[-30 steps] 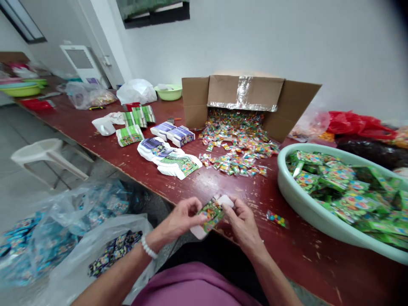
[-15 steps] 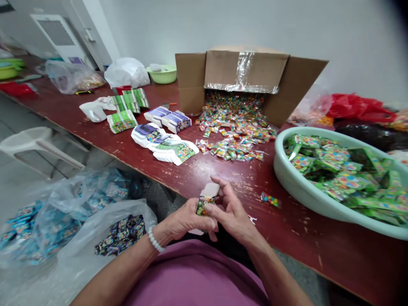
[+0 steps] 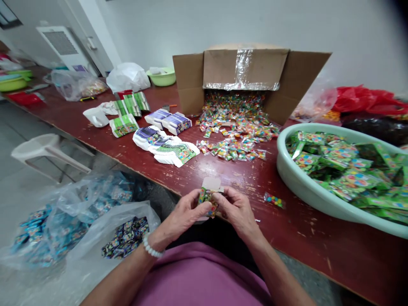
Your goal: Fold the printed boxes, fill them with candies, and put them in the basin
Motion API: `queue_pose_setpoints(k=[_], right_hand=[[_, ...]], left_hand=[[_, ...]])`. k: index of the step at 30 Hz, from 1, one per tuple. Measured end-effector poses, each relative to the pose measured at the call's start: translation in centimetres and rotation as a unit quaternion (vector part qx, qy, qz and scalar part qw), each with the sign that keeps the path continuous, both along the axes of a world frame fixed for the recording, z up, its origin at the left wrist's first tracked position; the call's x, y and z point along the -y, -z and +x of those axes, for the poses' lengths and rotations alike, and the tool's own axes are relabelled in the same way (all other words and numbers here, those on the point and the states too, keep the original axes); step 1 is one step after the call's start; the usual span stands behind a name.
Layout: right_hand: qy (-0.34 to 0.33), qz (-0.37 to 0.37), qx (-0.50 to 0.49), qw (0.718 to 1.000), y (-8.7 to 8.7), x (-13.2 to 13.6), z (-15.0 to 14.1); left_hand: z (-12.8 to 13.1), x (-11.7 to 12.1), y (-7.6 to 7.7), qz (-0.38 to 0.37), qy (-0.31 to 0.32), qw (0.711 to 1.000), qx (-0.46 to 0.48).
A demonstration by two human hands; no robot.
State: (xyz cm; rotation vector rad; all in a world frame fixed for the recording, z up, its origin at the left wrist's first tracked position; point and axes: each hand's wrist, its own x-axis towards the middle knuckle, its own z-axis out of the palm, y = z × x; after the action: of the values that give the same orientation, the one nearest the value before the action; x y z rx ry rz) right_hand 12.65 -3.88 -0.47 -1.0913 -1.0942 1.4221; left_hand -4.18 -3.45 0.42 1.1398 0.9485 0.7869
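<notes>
Between both hands, at the near edge of the table, is a small printed cardboard box [image 3: 209, 199] with its white flap standing up at the top. My left hand [image 3: 188, 212] grips its left side, thumb across the front. My right hand [image 3: 235, 209] pinches the right side close to the open top. Fingers cover part of the box, and its inside cannot be made out. Right of my right hand, a clear packet of coloured candies [image 3: 274, 199] lies on the red table [image 3: 236, 180]. Beyond the hands lie flattened green and purple cartons [image 3: 174, 151] in a fanned stack.
A cardboard carton [image 3: 245, 70] spills many small candy packets [image 3: 236, 127] onto the table. At right stands a pale green tub [image 3: 306, 199] full of green boxes. Plastic bags [image 3: 79, 238] with blue and dark packets lie low at left, near a white stool [image 3: 51, 148].
My right fingers have closed in on the box's top edge, and the box now faces me more squarely with its flap raised. The view has shifted slightly.
</notes>
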Motion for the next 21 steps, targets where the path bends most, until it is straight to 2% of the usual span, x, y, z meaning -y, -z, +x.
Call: queue_pose_setpoints(k=[2,5,7,9,12,14,17,19,21], right_hand=[[0.003,-0.007,0.002,1.0,0.3,-0.2,0.2],[0.063,-0.015,-0.031,0.997,0.8,0.0,-0.1],[0.094,-0.003,-0.049,0.994,1.1,0.3,-0.6],[0.098,0.017,-0.043,0.994,1.2,0.5,-0.8],[0.082,0.018,-0.017,0.996,1.2,0.3,-0.5],[0.05,-0.016,-0.026,0.998,1.1,-0.2,0.0],[0.007,-0.064,-0.069,0.996,0.8,-0.8,0.8],[-0.013,-0.053,-0.071,0.996,0.8,-1.0,1.1],[-0.032,-0.002,-0.024,0.999,0.9,-1.0,1.2]], left_hand=[[0.1,0.3,0.1,0.006,-0.053,0.998,0.015],[0.6,1.0,0.2,0.032,-0.116,0.993,0.008],[1.0,1.3,0.3,0.059,-0.134,0.989,-0.005],[1.2,1.3,0.4,0.073,-0.137,0.988,-0.013],[1.0,1.0,0.6,0.043,-0.132,0.99,-0.005],[0.8,0.8,0.7,0.016,-0.124,0.992,-0.007],[0.4,0.6,1.0,0.033,-0.105,0.993,-0.035],[0.3,0.5,1.1,0.055,-0.095,0.993,-0.051],[0.2,0.4,1.2,0.054,-0.1,0.993,-0.033]])
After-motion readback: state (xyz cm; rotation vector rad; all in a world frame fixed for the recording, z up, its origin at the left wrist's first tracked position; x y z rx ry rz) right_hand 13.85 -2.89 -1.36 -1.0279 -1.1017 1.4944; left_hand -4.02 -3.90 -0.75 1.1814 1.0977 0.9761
